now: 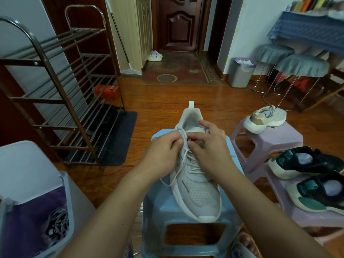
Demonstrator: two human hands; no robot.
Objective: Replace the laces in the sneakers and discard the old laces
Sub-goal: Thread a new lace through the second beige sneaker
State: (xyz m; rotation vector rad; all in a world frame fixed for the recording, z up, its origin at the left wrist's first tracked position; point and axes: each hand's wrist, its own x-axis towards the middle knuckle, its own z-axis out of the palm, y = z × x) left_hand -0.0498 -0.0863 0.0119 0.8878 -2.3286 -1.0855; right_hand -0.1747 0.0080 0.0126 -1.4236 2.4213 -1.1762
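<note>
Forearms are filling the bottom of my view, both reaching in toward the white sneaker (195,185) that's sitting on the blue stool (186,218), toe pointing back at me. Left hand (162,151) is pinching the white lace (183,146) up near the top eyelets, fingers curled tight on it. Right hand (210,148) is resting over the tongue, fingertips pressing at the lace next to the left one, thumb hooking over the collar; I can't tell if it's actually gripping. One loose lace end is trailing off the sneaker's left side. Bin (37,211) at lower left is holding a tangle of old laces (57,222). Second white sneaker (266,118) is sitting on the pink stool (268,138), dark pair (307,162) lying nearer, right.
</note>
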